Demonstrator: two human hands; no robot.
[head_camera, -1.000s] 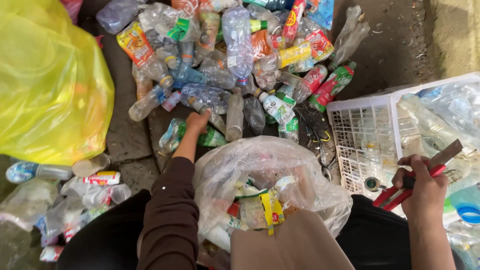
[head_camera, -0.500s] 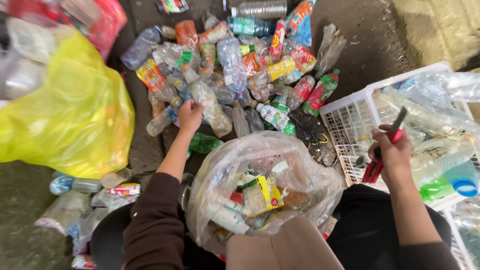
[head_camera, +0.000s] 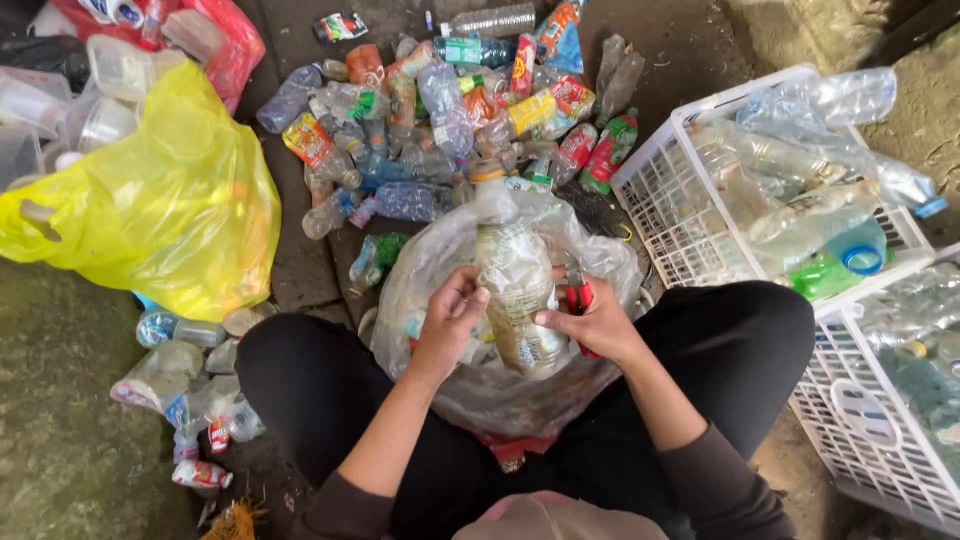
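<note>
I hold a clear plastic bottle (head_camera: 518, 285) upright over a clear plastic bag (head_camera: 420, 270) between my knees. My left hand (head_camera: 450, 320) grips the bottle's left side. My right hand (head_camera: 592, 322) presses on its right side and also clasps a red-handled cutter (head_camera: 578, 298). The bottle's cap end points away from me. A heap of crushed plastic bottles (head_camera: 450, 110) with coloured labels lies on the ground just beyond the bag.
A full yellow plastic bag (head_camera: 170, 200) sits at the left, a red bag (head_camera: 225, 35) behind it. A white plastic basket (head_camera: 665, 200) with clear bottles stands at the right, a second basket (head_camera: 880, 430) nearer me. Loose bottles (head_camera: 190, 390) lie by my left leg.
My left hand came back from the heap with a bottle. My right hand moved in from the basket with the cutter, and both hands now hold the bottle over the bag.
</note>
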